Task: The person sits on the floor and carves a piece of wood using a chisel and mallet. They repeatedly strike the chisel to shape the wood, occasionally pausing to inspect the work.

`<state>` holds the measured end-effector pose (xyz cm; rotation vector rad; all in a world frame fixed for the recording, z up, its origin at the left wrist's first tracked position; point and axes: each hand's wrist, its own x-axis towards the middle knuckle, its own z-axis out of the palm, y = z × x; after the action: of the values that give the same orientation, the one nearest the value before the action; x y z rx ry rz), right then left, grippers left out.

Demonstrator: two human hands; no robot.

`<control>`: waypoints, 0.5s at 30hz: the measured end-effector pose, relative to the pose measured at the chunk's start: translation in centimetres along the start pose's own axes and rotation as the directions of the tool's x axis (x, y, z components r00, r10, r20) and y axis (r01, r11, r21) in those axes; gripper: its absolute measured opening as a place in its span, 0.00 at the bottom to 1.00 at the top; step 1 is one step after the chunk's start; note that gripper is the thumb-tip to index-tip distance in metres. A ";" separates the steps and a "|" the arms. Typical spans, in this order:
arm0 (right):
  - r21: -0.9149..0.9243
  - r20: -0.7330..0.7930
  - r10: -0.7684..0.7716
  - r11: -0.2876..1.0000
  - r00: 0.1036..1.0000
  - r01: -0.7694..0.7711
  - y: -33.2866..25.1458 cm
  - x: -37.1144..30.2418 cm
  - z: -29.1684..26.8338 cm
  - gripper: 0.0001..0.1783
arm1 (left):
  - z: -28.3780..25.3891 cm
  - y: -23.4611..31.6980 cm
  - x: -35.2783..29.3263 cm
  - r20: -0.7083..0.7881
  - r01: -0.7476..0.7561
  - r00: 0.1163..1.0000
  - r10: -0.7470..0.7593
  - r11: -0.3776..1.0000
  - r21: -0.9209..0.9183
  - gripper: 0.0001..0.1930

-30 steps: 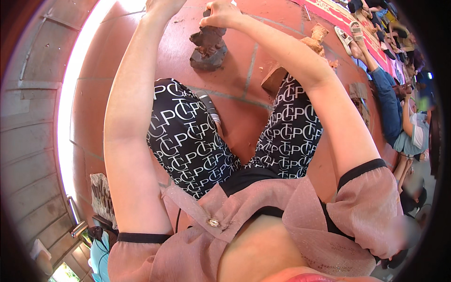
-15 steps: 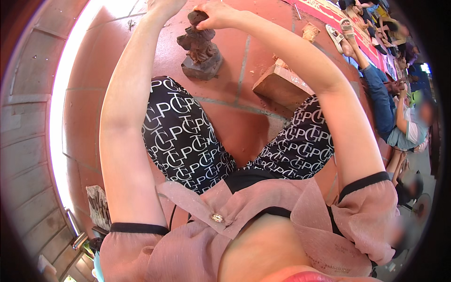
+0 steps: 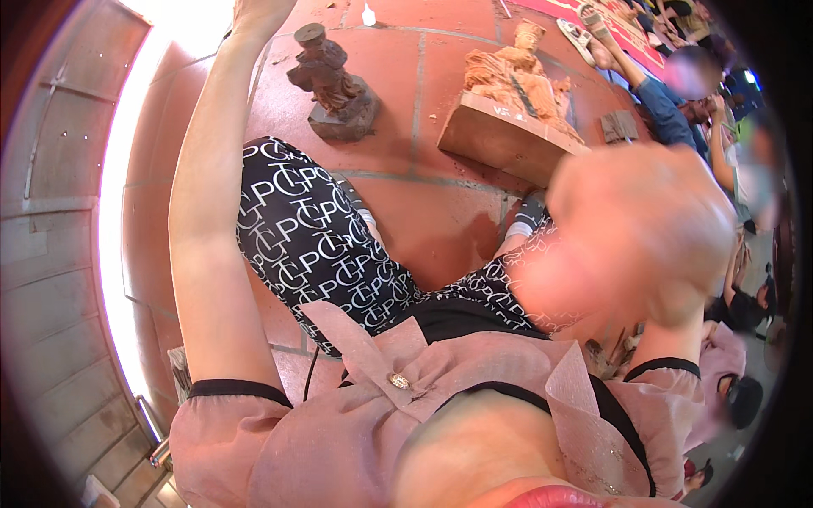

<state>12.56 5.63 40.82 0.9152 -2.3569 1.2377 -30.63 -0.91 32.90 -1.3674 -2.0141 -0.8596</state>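
Observation:
At the top edge my left hand [image 3: 258, 15] is only partly in the picture, with its fingers cut off or hidden. My right hand [image 3: 631, 233] is raised close in front of me over my right knee, smeared by motion, so its fingers cannot be read. A dark brown carved figure [image 3: 329, 80] stands upright on the tiles beyond my left knee, apart from both hands. Farther right, a lighter orange-brown wood carving [image 3: 521, 80] has a thick flat-sided base [image 3: 500, 140]. A dark slim tool [image 3: 522, 97] lies against this carving.
A small white bottle [image 3: 368, 15] stands on the red tiled floor [image 3: 398, 102] at the back. A grey-brown block [image 3: 618, 127] lies right of the light carving. Several people sit along the right side beside a red mat [image 3: 631, 42]. A panelled wall [image 3: 55, 279] runs along the left.
My right hand has left the top of the dark figure and swung back toward me on the right. My left hand stays near the top edge, slightly farther left. The light carving is now uncovered.

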 end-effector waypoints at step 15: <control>-0.199 -0.342 -0.102 0.979 0.934 0.034 -10.8 -7.3 0.5 0.10 | 7.7 5.4 5.3 0.186 -0.052 0.976 0.110 0.955 -0.292 0.22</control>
<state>25.22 3.54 43.09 0.6470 -2.0951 1.0287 -27.96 9.62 32.95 -1.7476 -2.0211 -1.0441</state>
